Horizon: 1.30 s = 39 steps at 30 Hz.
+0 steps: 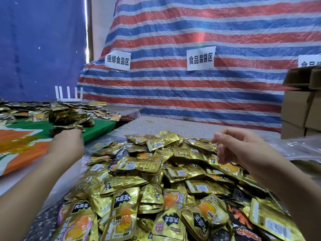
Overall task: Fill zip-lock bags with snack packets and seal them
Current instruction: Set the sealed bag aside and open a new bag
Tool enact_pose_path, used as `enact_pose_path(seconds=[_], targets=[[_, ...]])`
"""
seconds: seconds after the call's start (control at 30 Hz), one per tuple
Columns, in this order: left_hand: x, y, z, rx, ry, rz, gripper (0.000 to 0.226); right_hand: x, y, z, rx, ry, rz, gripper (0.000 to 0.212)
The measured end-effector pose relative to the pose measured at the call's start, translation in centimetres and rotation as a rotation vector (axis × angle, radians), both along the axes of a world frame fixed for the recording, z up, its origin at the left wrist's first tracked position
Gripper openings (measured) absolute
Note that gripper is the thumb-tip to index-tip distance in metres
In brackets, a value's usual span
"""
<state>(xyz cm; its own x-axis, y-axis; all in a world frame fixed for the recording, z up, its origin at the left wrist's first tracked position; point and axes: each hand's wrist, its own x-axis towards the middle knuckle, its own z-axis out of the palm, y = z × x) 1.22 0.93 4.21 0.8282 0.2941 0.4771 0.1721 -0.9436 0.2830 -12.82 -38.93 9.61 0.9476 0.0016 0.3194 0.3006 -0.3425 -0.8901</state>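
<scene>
Gold foil snack packets (156,180) lie heaped over the near table (156,121), the pile running off the bottom edge while bare tabletop stays open behind it up to the striped tarp (191,94). Left hand (66,145) reaches out to the pile's left edge, gripping a bunch of packets (66,127) by the green board (102,126). Right hand (243,146) hovers over the heap's right side, fingers loosely curled, holding nothing; clear plastic bags (298,146) lie just right, cardboard boxes (300,105) beyond.

bright even light, foil packets (156,180) glinting, left hand (66,145) blurred, edges wide-angle warped.
</scene>
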Motion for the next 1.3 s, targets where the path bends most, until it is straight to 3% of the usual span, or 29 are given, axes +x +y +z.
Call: enact_pose_path(seconds=[0.17, 0.27, 0.4, 0.5, 0.6, 0.67, 0.83, 1.0, 1.1, 1.2, 1.3], targets=[[-3.5, -7.7, 4.4, -0.294, -0.319, -0.454, 0.028, 0.3, -0.1, -0.2, 0.003, 0.003, 0.000, 0.024], [-5.7, -13.5, 6.2, -0.419, -0.310, -0.732, 0.030, 0.5, 0.0, -0.4, 0.029, 0.026, -0.003, 0.023], [-7.6, -19.5, 7.1, -0.457, -0.156, -1.072, 0.029, 0.7, -0.2, -0.4, 0.017, -0.046, -0.117, 0.009], [-8.0, -22.1, 7.4, -0.401, -0.028, -1.265, 0.031, 0.5, -1.1, -0.3, -0.224, -0.260, -0.303, 0.049], [-7.7, -23.8, 6.9, -0.435, 0.089, -1.390, 0.037, 0.5, -1.9, -0.2, -0.329, -0.362, -0.322, 0.093], [-7.3, -24.4, 6.3, -0.439, 0.140, -1.398, 0.042, 0.8, -2.4, -0.3, -0.368, -0.334, -0.322, 0.089], [-6.7, -25.0, 4.8, -0.433, 0.173, -1.311, 0.030, 1.3, -2.8, -0.7, -0.399, -0.349, -0.398, 0.043], [-6.6, -24.8, 4.8, -0.317, 0.146, -1.234, 0.009, 1.6, -2.8, -1.2, -0.413, -0.374, -0.430, 0.035], [-6.5, -24.9, 4.6, -0.345, 0.056, -1.140, 0.015, 1.8, -2.3, -1.5, -0.472, -0.510, -0.559, 0.042], [-6.7, -25.5, 4.2, -0.449, -0.090, -1.035, 0.015, 1.4, -1.6, -1.4, -0.512, -0.694, -0.656, 0.010], [-7.6, -26.4, 3.8, -0.575, -0.194, -1.041, 0.017, 1.3, -0.8, -1.6, -0.478, -0.438, -0.482, 0.038]])
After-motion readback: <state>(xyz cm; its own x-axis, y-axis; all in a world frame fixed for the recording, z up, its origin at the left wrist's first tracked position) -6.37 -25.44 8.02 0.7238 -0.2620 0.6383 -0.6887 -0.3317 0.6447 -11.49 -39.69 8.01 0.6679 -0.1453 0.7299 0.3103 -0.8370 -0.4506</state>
